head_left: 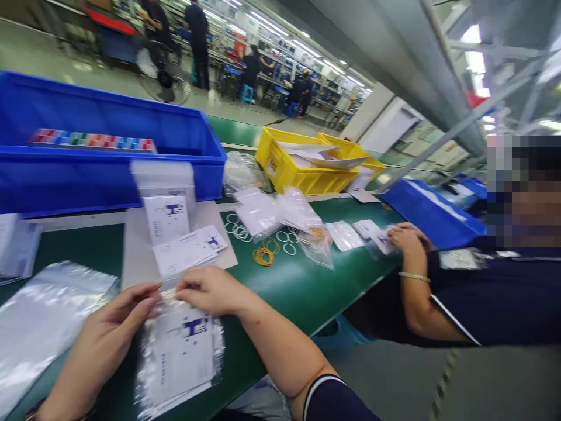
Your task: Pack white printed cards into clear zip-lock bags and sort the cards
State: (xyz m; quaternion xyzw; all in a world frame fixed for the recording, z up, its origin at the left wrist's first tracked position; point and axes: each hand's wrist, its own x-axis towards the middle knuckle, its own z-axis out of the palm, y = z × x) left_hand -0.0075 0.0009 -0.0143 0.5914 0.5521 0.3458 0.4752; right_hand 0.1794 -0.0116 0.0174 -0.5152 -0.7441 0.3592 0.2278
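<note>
A clear plastic bag [146, 380] with a white printed booklet [186, 348] inside lies at the near edge of the green table. My left hand [118, 327] pinches the bag's upper left edge between thumb and fingers. Curled at the upper right of the same bag, my right hand [210, 290] grips its top edge; some fingertips are hidden. Just beyond my hands, white printed leaflets [188, 248] rest on a pale board. Another booklet in a bag [166, 216] leans behind them. On my left lies a stack of flat clear bags [52, 327].
A blue bin [109, 181] stands along the back left, yellow bins [302, 175] at the back middle. White bagged papers [258, 216] and yellow rubber bands [263, 256] lie mid-table. At right, a co-worker's hand [407, 237] handles small bags beside another blue bin [433, 213].
</note>
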